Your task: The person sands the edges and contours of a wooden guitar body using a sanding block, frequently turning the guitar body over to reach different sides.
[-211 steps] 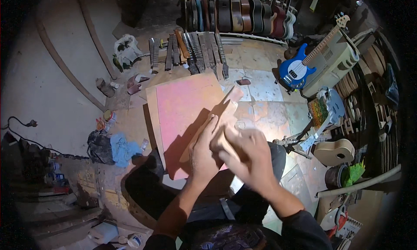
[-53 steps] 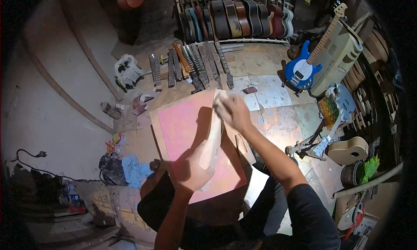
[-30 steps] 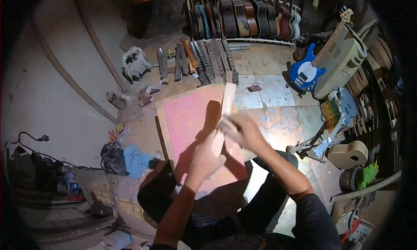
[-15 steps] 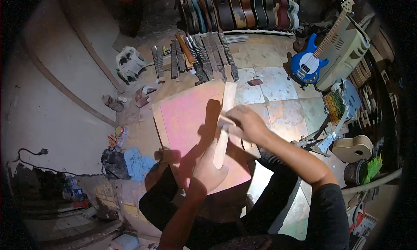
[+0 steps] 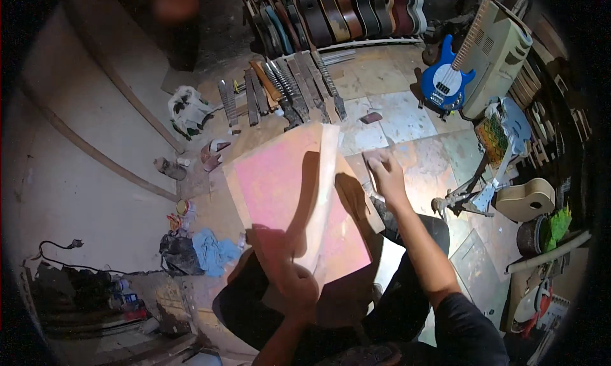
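A long pale wooden piece [image 5: 323, 188] stands out over a square pink board with tan edges [image 5: 267, 188] on my lap. My left hand [image 5: 297, 282], partly in shadow, is closed round the near end of the wood. My right hand [image 5: 388, 178] is off the wood to its right, fingers closed on a small brownish block [image 5: 373, 157], partly hidden by the fingers. Beside the board's right side lies a tan wooden piece [image 5: 363, 216], mostly in shadow.
Metal files and rasps [image 5: 286, 86] lie on the floor ahead. Behind them is a rack of guitars [image 5: 350, 13]. At right are a blue bass guitar [image 5: 449, 79] and a pale guitar body [image 5: 525, 200]. A blue cloth [image 5: 216, 251] and dark bag [image 5: 178, 251] lie at left, beside the wall.
My right hand has moved off the wood to the right with the small block. My left hand has moved lower with the wooden piece's near end, and has fallen into shadow.
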Demonstrator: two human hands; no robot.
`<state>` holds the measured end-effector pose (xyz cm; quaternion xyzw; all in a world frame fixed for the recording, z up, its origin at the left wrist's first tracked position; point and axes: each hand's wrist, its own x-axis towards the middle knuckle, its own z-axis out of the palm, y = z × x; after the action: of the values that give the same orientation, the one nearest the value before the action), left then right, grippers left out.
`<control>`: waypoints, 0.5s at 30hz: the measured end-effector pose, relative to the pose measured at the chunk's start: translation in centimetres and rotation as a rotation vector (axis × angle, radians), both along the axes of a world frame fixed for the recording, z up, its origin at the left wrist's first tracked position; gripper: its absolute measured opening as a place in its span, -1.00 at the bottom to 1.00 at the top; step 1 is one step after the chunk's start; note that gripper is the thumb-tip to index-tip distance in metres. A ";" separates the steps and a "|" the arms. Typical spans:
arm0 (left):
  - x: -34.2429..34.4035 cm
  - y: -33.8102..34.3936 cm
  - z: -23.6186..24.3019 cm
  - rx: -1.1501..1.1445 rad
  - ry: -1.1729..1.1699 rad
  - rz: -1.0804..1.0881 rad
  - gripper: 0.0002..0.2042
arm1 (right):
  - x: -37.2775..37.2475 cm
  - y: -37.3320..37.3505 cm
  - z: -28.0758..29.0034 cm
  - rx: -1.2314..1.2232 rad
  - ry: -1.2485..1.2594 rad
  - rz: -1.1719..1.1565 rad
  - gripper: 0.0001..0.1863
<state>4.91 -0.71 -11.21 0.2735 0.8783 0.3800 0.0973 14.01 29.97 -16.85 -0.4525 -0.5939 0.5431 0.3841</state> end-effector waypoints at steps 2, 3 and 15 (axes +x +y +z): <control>-0.3 -1.1 -3.2 0.130 0.241 0.063 -0.47 | 1.6 -3.5 -0.2 -0.245 0.062 -0.009 -0.59; -1.1 -1.6 -4.4 0.183 0.280 0.065 -0.48 | 1.9 -5.3 0.6 -0.400 0.142 -0.007 -0.60; -3.1 2.2 17.0 0.088 -0.241 -0.028 -0.51 | 6.2 -13.4 0.7 -0.615 0.290 0.086 -0.62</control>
<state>1.82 1.53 5.81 0.2421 0.8386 0.4471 0.1954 20.24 16.60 -16.15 -0.4398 -0.3600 0.7712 0.2868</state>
